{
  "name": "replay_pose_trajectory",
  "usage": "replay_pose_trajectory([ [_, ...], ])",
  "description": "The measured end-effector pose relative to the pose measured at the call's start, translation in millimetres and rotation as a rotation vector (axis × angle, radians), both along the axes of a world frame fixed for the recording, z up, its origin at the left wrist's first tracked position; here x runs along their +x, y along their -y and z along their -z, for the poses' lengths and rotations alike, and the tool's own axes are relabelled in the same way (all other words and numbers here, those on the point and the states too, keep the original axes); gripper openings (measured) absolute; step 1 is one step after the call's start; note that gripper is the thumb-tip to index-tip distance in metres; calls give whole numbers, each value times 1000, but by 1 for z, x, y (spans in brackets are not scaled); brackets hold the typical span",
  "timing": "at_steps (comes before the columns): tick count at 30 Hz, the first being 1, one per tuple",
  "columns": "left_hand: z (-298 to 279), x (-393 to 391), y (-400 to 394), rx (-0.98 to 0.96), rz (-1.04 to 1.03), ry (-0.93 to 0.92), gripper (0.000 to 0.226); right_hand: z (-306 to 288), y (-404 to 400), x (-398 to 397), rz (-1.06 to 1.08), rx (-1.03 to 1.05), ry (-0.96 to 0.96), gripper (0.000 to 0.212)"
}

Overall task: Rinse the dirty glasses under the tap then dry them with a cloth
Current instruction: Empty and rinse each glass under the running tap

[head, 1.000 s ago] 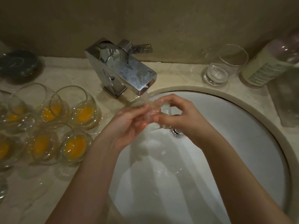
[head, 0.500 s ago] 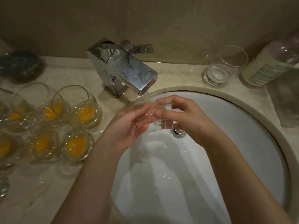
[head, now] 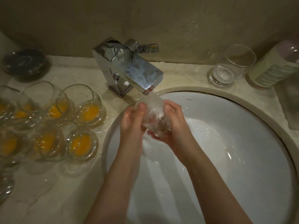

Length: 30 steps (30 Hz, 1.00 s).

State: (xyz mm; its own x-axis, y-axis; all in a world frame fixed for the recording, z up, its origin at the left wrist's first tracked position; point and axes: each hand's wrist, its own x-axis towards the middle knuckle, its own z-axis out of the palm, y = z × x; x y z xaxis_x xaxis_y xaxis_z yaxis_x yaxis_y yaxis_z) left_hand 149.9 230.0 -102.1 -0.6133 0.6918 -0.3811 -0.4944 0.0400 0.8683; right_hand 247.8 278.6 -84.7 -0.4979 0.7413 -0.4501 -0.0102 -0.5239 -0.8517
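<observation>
Rinsing under way — both hands grasping one glass (head: 153, 115) under the tap (head: 129, 70).
Left hand (head: 131, 122) and right hand (head: 174, 123) cup it; dirty glasses (head: 80, 143) wait on the counter (head: 48, 199) (no cloth visible).

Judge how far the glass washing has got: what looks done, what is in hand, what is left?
Done: one clean glass stands right of the tap. In hand: the left hand and right hand hold a glass under the running water. Left: the dirty glasses with orange dregs wait on the counter; no cloth shows.
</observation>
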Motion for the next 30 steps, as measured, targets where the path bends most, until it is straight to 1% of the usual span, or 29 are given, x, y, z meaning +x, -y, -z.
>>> replay_pose_trajectory([
  [1,0,-1,-1,-23,28,-60,40,3,2,1,-36,200,85,31],
  [2,-1,-1,-1,-43,56,-130,39,8,3,2,-86,381,146,39],
  [3,-1,-1,-1,-63,69,-199,38,13,4,4,-139,514,181,46],
  [4,0,-1,-1,-83,65,-243,38,16,5,6,-167,584,195,51],
  [5,1,0,0,-88,55,-258,40,18,6,7,-170,607,186,52],
  [7,2,3,-1,-44,24,-190,50,16,7,4,-153,530,114,49],
  [10,8,7,-3,44,-20,-10,56,18,12,-3,-125,215,-59,45],
  [11,8,8,-3,49,-26,9,57,22,13,-5,-112,195,-68,46],
  [13,8,8,-5,35,-12,-29,54,20,17,-8,-107,330,26,42],
  [16,5,10,-9,-48,-30,-167,29,12,21,-8,-154,501,151,37],
  [17,3,11,-9,-54,-36,-221,28,12,22,-8,-161,535,170,37],
  [18,3,12,-8,-52,-33,-282,32,11,23,-8,-153,533,168,36],
  [20,4,12,-7,-54,9,-371,42,11,22,-6,-132,469,116,36],
  [21,6,10,-6,-53,43,-355,45,11,20,-5,-123,413,80,39],
  [22,6,9,-7,-41,62,-268,49,11,18,-5,-105,329,37,40],
  [23,8,7,-8,-25,70,-138,55,13,16,-5,-85,251,-9,39],
  [24,9,6,-9,-7,67,-29,60,13,15,-4,-75,217,-30,36],
  [25,9,6,-10,-6,50,-6,57,13,14,-4,-71,239,-8,35],
  [26,9,6,-10,-10,31,-50,48,12,14,-5,-96,294,43,37],
  [27,8,7,-10,-14,18,-149,39,10,15,-4,-131,357,103,37],
  [29,4,9,-10,-17,35,-334,34,5,19,-4,-205,471,171,36],
  [30,4,9,-9,-20,46,-377,35,4,20,-4,-217,488,171,35],
])
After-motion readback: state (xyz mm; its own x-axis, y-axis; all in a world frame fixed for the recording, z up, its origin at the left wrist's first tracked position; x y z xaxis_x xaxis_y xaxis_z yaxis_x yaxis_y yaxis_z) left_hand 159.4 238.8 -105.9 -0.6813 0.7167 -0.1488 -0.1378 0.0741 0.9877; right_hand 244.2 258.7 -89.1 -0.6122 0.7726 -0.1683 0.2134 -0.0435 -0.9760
